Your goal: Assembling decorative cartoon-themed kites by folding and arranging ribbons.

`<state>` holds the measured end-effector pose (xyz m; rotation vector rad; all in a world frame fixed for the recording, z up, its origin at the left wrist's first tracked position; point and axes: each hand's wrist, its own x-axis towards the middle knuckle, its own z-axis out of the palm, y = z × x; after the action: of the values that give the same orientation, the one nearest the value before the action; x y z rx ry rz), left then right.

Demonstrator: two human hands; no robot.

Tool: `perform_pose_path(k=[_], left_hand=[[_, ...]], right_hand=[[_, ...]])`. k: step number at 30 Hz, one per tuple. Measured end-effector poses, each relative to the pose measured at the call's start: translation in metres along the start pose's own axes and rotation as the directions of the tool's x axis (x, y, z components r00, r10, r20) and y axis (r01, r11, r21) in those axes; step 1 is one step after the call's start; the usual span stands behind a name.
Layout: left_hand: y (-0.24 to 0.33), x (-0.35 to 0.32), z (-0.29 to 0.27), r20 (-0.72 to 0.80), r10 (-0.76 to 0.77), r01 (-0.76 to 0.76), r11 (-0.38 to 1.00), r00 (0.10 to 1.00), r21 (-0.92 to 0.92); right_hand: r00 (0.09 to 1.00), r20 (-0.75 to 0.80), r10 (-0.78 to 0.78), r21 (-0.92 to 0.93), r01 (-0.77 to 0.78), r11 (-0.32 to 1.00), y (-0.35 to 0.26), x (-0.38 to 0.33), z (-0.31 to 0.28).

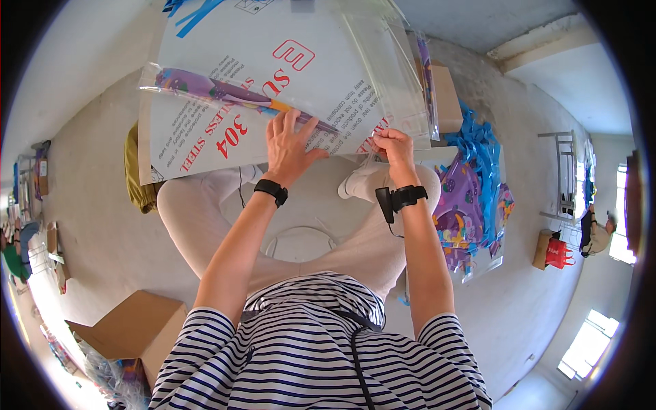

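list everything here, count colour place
board: one, white, in front
sleeve: one, clear, purple piece inside, on board
bags: several, clear, board's right
straps: many, blue, board's far left, right heap
patterned pieces: several, mostly purple, right heap
boxes: several, brown, left and right
cloth: one, olive, board's left
tote: one, red, far right
rack: one, grey, far right
people: at least two, green, beige, far edges
shirt: one, striped, lower middle
wristbands: two, black, both wrists
left hand: one, bare, on sleeve
right hand: one, bare, sleeve's end
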<state>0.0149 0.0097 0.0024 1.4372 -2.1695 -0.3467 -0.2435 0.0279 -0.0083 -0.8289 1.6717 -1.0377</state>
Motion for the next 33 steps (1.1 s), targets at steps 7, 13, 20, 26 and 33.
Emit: perform_pose_path(k=[7,13,20,26,33], left_hand=[[-0.003,-0.001,0.003,-0.023,-0.01,0.008,0.998,1.0,-0.058],[-0.004,0.0,0.004,-0.017,-0.015,0.013,0.998,1.0,-0.068],[-0.003,0.0,0.003,-0.012,-0.018,0.017,0.998,1.0,-0.065],[-0.004,-0.001,0.004,-0.031,-0.015,0.013,0.998,0.999,-0.057],[-0.002,0.0,0.005,-0.026,-0.021,0.02,0.998,0.999,-0.057]], right_hand=[[0.979,0.07,0.19,0.022,-0.192,0.981,-0.026,0.002,-0.01],[0.97,0.078,0.232,0.129,-0.24,0.962,-0.043,-0.002,-0.005],[0.98,0.078,0.181,-0.027,-0.179,0.983,-0.038,0.001,-0.005],[0.998,-0.026,0.064,-0.22,-0.068,0.973,-0.045,-0.002,0.005],[0.995,0.032,0.098,-0.142,-0.093,0.986,-0.036,0.0,-0.003]])
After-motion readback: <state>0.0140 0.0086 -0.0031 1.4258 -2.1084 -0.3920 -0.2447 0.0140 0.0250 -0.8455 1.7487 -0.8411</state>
